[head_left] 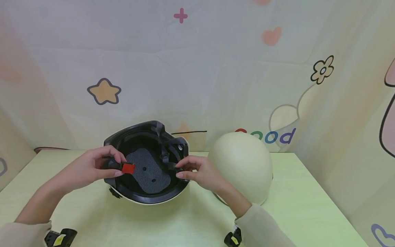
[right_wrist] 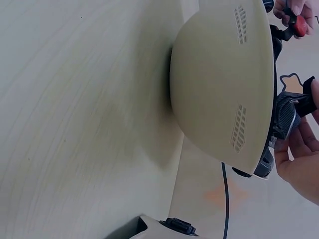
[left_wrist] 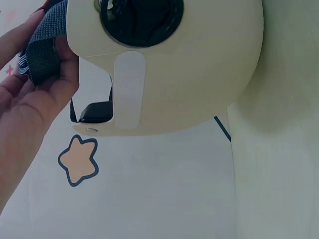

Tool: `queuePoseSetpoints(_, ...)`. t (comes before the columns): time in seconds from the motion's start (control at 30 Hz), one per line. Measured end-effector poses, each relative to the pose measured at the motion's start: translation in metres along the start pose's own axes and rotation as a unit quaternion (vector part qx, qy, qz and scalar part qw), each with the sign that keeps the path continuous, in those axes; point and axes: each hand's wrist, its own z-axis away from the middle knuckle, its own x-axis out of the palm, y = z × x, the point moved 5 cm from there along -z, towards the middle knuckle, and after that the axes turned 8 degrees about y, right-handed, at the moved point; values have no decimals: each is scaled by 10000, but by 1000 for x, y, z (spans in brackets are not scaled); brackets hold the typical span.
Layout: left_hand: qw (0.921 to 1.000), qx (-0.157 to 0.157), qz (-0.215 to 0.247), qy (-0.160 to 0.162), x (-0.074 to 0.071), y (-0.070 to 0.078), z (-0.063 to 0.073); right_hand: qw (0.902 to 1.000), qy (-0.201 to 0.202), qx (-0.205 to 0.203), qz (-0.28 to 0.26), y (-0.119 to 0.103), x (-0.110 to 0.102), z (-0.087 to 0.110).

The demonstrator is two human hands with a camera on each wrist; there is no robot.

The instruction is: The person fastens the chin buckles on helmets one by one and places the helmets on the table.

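An upturned cream helmet [head_left: 148, 199] with a black mesh-lined inside rests on the table. My left hand [head_left: 92, 166] pinches a red and black strap buckle [head_left: 128, 168] over its left side. In the left wrist view, the dark woven strap [left_wrist: 45, 57] loops between that hand's thumb and fingers. My right hand [head_left: 202, 171] pinches the other strap end at the helmet's right side. A black buckle piece [right_wrist: 305, 101] on this strap shows in the right wrist view. The two strap ends are apart. More black straps [head_left: 163, 144] hang inside the shell.
A second cream helmet [head_left: 242, 164] sits dome up on the pale table [head_left: 308, 206], just right of the first, behind my right forearm. A printed curtain [head_left: 197, 68] hangs behind the table. A black round dial [left_wrist: 142, 20] is on the upturned helmet's outside.
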Motion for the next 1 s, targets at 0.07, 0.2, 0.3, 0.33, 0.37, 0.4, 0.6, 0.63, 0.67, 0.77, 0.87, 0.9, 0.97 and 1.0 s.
queuePoseSetpoints(0.07,10000,31,76,-46,2,2,-1,10000,22,-33,9,0,0,0)
queuePoseSetpoints(0.2,9999,54,-48,-126,6,7,-1,9996,96,-242,120,-3,1,0)
queuePoseSetpoints(0.3,9996,-50,-240,-148,8,11,-1,9983,169,-495,244,-8,3,0)
queuePoseSetpoints(0.33,9993,-95,-310,-158,9,11,-2,9976,199,-605,263,-9,3,0)
queuePoseSetpoints(0.37,9991,-156,-374,-159,10,12,-2,9967,230,-729,272,-11,3,0)
queuePoseSetpoints(0.4,9989,-203,-394,-169,11,12,-2,9958,261,-840,266,-13,3,-1)
queuePoseSetpoints(0.6,9985,-279,-455,-141,20,16,-6,9927,424,-1116,142,-19,1,-2)
queuePoseSetpoints(0.63,9984,-276,-470,-135,21,16,-6,9928,441,-1109,129,-19,1,-2)
queuePoseSetpoints(0.67,9984,-276,-478,-147,23,17,-7,9929,451,-1094,116,-19,0,-3)
queuePoseSetpoints(0.77,9983,-279,-486,-177,25,20,-7,9938,457,-1009,103,-19,-1,-3)
queuePoseSetpoints(0.87,9976,-313,-586,-181,28,20,-6,9947,421,-930,86,-19,-2,-2)
queuePoseSetpoints(0.9,9973,-316,-641,-157,28,20,-5,9948,405,-936,66,-20,-3,-2)
queuePoseSetpoints(0.97,9969,-294,-722,-71,28,19,-4,9944,374,-983,50,-21,-3,-2)
queuePoseSetpoints(1.0,9970,-259,-736,-6,27,19,-3,9941,361,-1020,43,-22,-4,-2)
